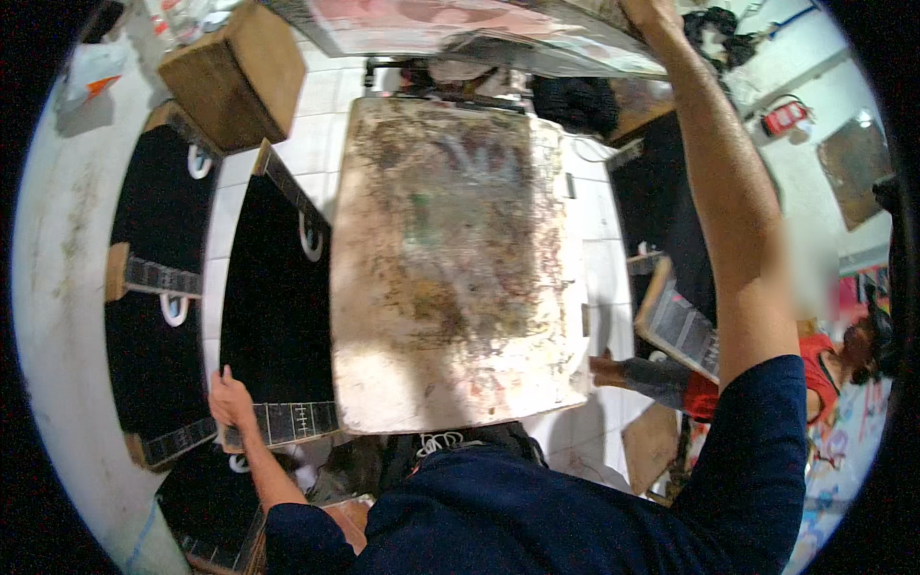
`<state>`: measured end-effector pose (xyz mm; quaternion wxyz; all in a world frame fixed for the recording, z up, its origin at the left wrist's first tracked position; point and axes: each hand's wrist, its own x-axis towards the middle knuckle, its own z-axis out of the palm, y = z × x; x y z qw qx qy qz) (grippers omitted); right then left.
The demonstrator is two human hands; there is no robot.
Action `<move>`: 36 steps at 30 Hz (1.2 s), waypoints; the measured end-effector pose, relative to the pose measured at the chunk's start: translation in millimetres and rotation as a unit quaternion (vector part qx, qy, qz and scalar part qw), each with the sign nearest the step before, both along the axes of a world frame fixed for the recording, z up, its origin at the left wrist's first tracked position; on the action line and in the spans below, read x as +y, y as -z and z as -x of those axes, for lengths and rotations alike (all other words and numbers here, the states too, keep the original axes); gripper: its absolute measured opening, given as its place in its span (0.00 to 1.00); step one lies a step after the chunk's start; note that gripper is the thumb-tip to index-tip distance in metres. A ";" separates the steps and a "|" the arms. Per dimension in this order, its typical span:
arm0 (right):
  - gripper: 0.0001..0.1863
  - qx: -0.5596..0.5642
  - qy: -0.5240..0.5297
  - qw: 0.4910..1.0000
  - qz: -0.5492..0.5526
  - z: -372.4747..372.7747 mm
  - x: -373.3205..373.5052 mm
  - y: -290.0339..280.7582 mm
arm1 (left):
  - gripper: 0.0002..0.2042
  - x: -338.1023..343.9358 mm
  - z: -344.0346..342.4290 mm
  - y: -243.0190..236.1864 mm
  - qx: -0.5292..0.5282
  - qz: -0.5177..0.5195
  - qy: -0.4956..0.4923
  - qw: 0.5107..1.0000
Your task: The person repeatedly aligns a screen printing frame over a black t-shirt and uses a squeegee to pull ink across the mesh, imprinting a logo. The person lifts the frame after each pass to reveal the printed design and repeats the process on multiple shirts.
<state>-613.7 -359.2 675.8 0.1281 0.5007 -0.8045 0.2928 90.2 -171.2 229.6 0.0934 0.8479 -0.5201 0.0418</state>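
My right arm reaches up to the far edge, where my right hand [655, 21] is closed on the rim of a raised printing screen [402, 27] with pink and grey smears. The frame edge partly hides its fingers. Below the screen lies a flat white printing table [460, 259], its top heavily stained with dark ink. At lower left, my left hand [230, 401] is closed around the near left edge of a long board covered in black cloth [273, 287]. This board bears a white oval loop mark and a wooden end strip with pale lines, beside the table's left edge.
More black-covered boards [158, 211] stand at the left, with others [661, 192] at the right. A brown cardboard box [235, 72] sits at the far left. A person in red [816, 379] is close on the right. A fire extinguisher [784, 117] is by the wall.
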 end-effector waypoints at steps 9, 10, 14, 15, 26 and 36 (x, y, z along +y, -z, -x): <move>0.29 0.009 0.017 0.999 0.042 25.8 -15.2 4.4 | 0.18 104.9 -247.7 -330.0 0.194 0.216 -0.008 0.957; 0.29 0.009 0.023 0.999 0.031 35.5 -19.2 6.3 | 0.18 120.7 -270.6 -365.9 0.098 0.132 -0.071 0.984; 0.36 0.078 -0.022 0.996 -0.029 62.6 -42.6 12.1 | 0.21 152.2 -312.1 -361.5 0.136 0.278 -0.053 0.949; 0.38 0.064 -0.040 0.996 -0.049 66.6 -42.3 14.1 | 0.22 158.9 -307.8 -341.6 0.213 0.294 -0.101 0.926; 0.27 -0.030 0.020 0.999 -0.009 -14.6 34.3 15.7 | 0.11 106.9 -56.9 -45.3 0.423 0.184 -0.032 0.887; 0.27 -0.045 0.037 0.998 -0.034 -36.7 44.6 8.6 | 0.29 69.8 119.5 22.4 0.498 -0.016 0.200 0.844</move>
